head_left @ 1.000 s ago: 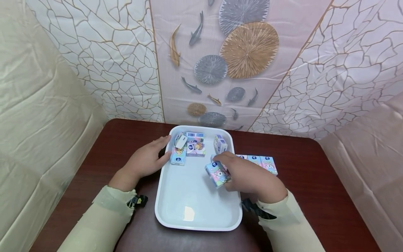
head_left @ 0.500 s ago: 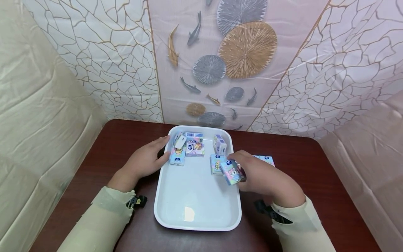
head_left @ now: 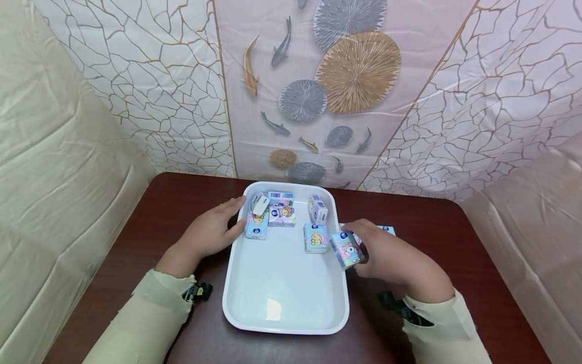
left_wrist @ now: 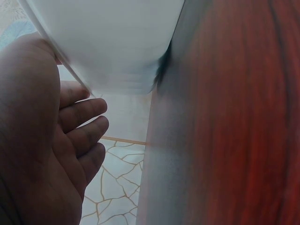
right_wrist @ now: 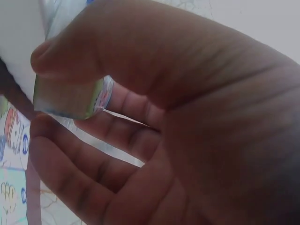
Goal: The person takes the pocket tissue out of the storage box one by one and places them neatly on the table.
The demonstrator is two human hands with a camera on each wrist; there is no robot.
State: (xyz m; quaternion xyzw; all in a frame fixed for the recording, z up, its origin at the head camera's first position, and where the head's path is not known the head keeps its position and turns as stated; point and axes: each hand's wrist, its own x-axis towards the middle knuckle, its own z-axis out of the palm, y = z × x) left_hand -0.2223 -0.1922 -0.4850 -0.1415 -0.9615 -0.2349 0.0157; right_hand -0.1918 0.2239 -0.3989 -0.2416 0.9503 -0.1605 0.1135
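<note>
Fingers and thumb of the right hand (head_left: pixel 392 257) pinch a small bear-print pack (head_left: pixel 346 251), which has shifted rightward to the right rim of the white tray (head_left: pixel 282 278), leaving a yellow-figured pack (head_left: pixel 315 239) inside fully in sight; whether it touches the rim cannot be told. Being held at the edge, it seems not yet set down. With fingers loosely extended, the left hand (head_left: pixel 206 230) touches the left rim near clustered packs (head_left: pixel 282 216), while partly hidden packs (head_left: pixel 388 229) lie on the table (head_left: pixel 454 263).
</note>
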